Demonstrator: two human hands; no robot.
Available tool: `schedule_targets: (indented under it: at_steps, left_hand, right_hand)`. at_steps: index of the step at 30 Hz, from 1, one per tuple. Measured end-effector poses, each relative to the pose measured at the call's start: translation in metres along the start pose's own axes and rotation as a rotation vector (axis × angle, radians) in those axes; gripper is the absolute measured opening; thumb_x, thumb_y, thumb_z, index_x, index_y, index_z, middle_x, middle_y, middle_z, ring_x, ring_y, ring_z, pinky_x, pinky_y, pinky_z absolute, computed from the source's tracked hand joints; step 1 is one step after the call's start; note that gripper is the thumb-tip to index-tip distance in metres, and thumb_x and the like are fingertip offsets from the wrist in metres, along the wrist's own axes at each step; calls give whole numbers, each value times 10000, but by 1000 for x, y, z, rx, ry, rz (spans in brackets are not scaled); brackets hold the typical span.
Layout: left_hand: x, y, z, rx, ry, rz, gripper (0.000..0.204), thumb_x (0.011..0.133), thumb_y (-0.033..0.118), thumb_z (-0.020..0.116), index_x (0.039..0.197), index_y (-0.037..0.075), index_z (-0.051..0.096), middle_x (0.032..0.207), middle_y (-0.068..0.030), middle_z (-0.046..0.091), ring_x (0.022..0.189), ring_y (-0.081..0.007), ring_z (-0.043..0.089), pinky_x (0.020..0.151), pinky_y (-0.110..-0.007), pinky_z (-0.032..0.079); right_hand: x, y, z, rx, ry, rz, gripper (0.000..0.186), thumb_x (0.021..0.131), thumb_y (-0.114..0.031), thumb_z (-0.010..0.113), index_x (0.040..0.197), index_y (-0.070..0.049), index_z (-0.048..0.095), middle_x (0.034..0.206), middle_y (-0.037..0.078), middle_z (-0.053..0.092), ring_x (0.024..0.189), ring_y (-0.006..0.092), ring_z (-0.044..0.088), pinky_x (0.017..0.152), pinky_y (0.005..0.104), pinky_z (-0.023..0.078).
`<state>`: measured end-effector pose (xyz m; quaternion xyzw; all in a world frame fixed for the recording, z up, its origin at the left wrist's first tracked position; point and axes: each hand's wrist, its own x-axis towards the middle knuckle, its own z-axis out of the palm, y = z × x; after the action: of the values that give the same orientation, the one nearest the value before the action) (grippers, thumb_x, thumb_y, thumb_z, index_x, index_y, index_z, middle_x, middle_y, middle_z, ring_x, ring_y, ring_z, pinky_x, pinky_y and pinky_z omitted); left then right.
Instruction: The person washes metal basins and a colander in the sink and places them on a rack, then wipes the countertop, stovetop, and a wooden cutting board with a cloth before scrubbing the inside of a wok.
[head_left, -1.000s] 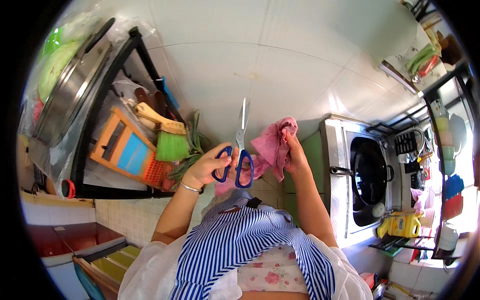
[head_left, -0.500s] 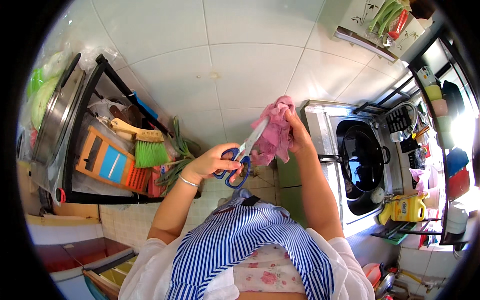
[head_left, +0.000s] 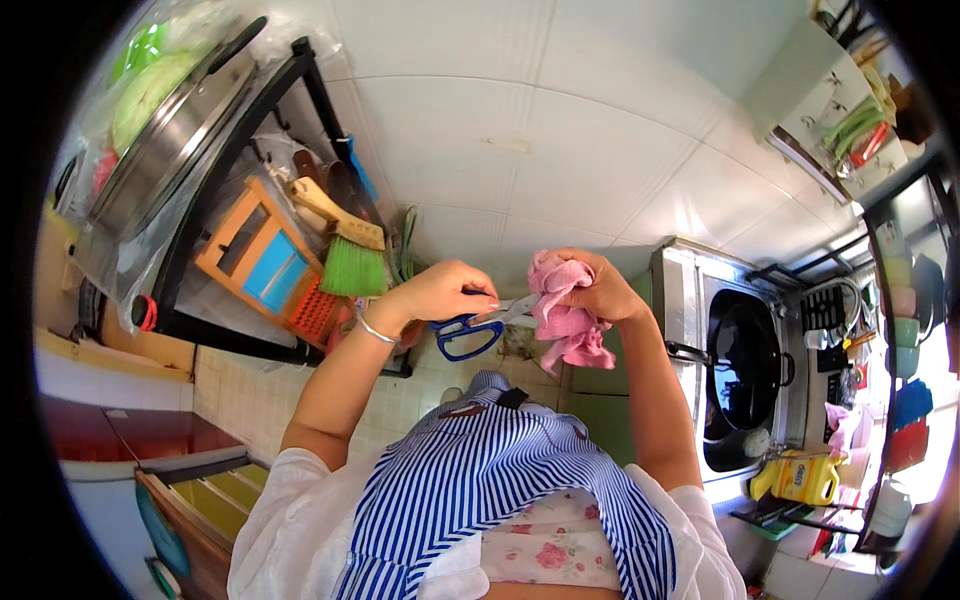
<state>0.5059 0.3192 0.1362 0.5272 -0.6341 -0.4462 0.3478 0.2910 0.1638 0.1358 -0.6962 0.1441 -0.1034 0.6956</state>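
The sink point(head_left: 680, 300) stood to the person's right, with a black wok point(head_left: 745, 350) in it. Before the body, the right hand point(head_left: 605, 290) kept its grip closed on the bunched cloth point(head_left: 567, 322); the left hand point(head_left: 455, 290) had a narrow grip on the scissors point(head_left: 505, 314) at the blue handles. Over half a second the scissors had swung from an upward slant to nearly level, and the cloth now hid the tips of the blades point(head_left: 524, 306), apparently enclosing them.
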Motion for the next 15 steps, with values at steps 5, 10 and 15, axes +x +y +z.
schedule_targets:
  at_steps: [5,10,15]
  left_hand:
    - [-17,-6,-4,174,237,-58,305,865,245,554,705,-11,601,543,-42,564,496,-87,506,476,-253,400]
    - [-30,-20,-13,-344,579,-232,354,918,243,475,710,-30,562,610,-52,578,552,-117,589,505,-244,480]
    - [-50,-46,-9,-535,946,-60,285,926,219,459,804,-21,552,682,-76,606,618,-133,611,552,-246,499]
  right_hand:
    - [17,-11,20,-69,-1,-12,433,671,9,705,1073,-41,553,998,23,578,904,126,536,815,274,452]
    - [26,-4,26,-32,20,-65,428,689,39,664,1095,-22,543,986,33,576,893,127,534,812,278,449]
    - [35,4,22,45,167,-172,405,709,37,633,1099,10,524,991,61,582,900,153,553,811,292,461]
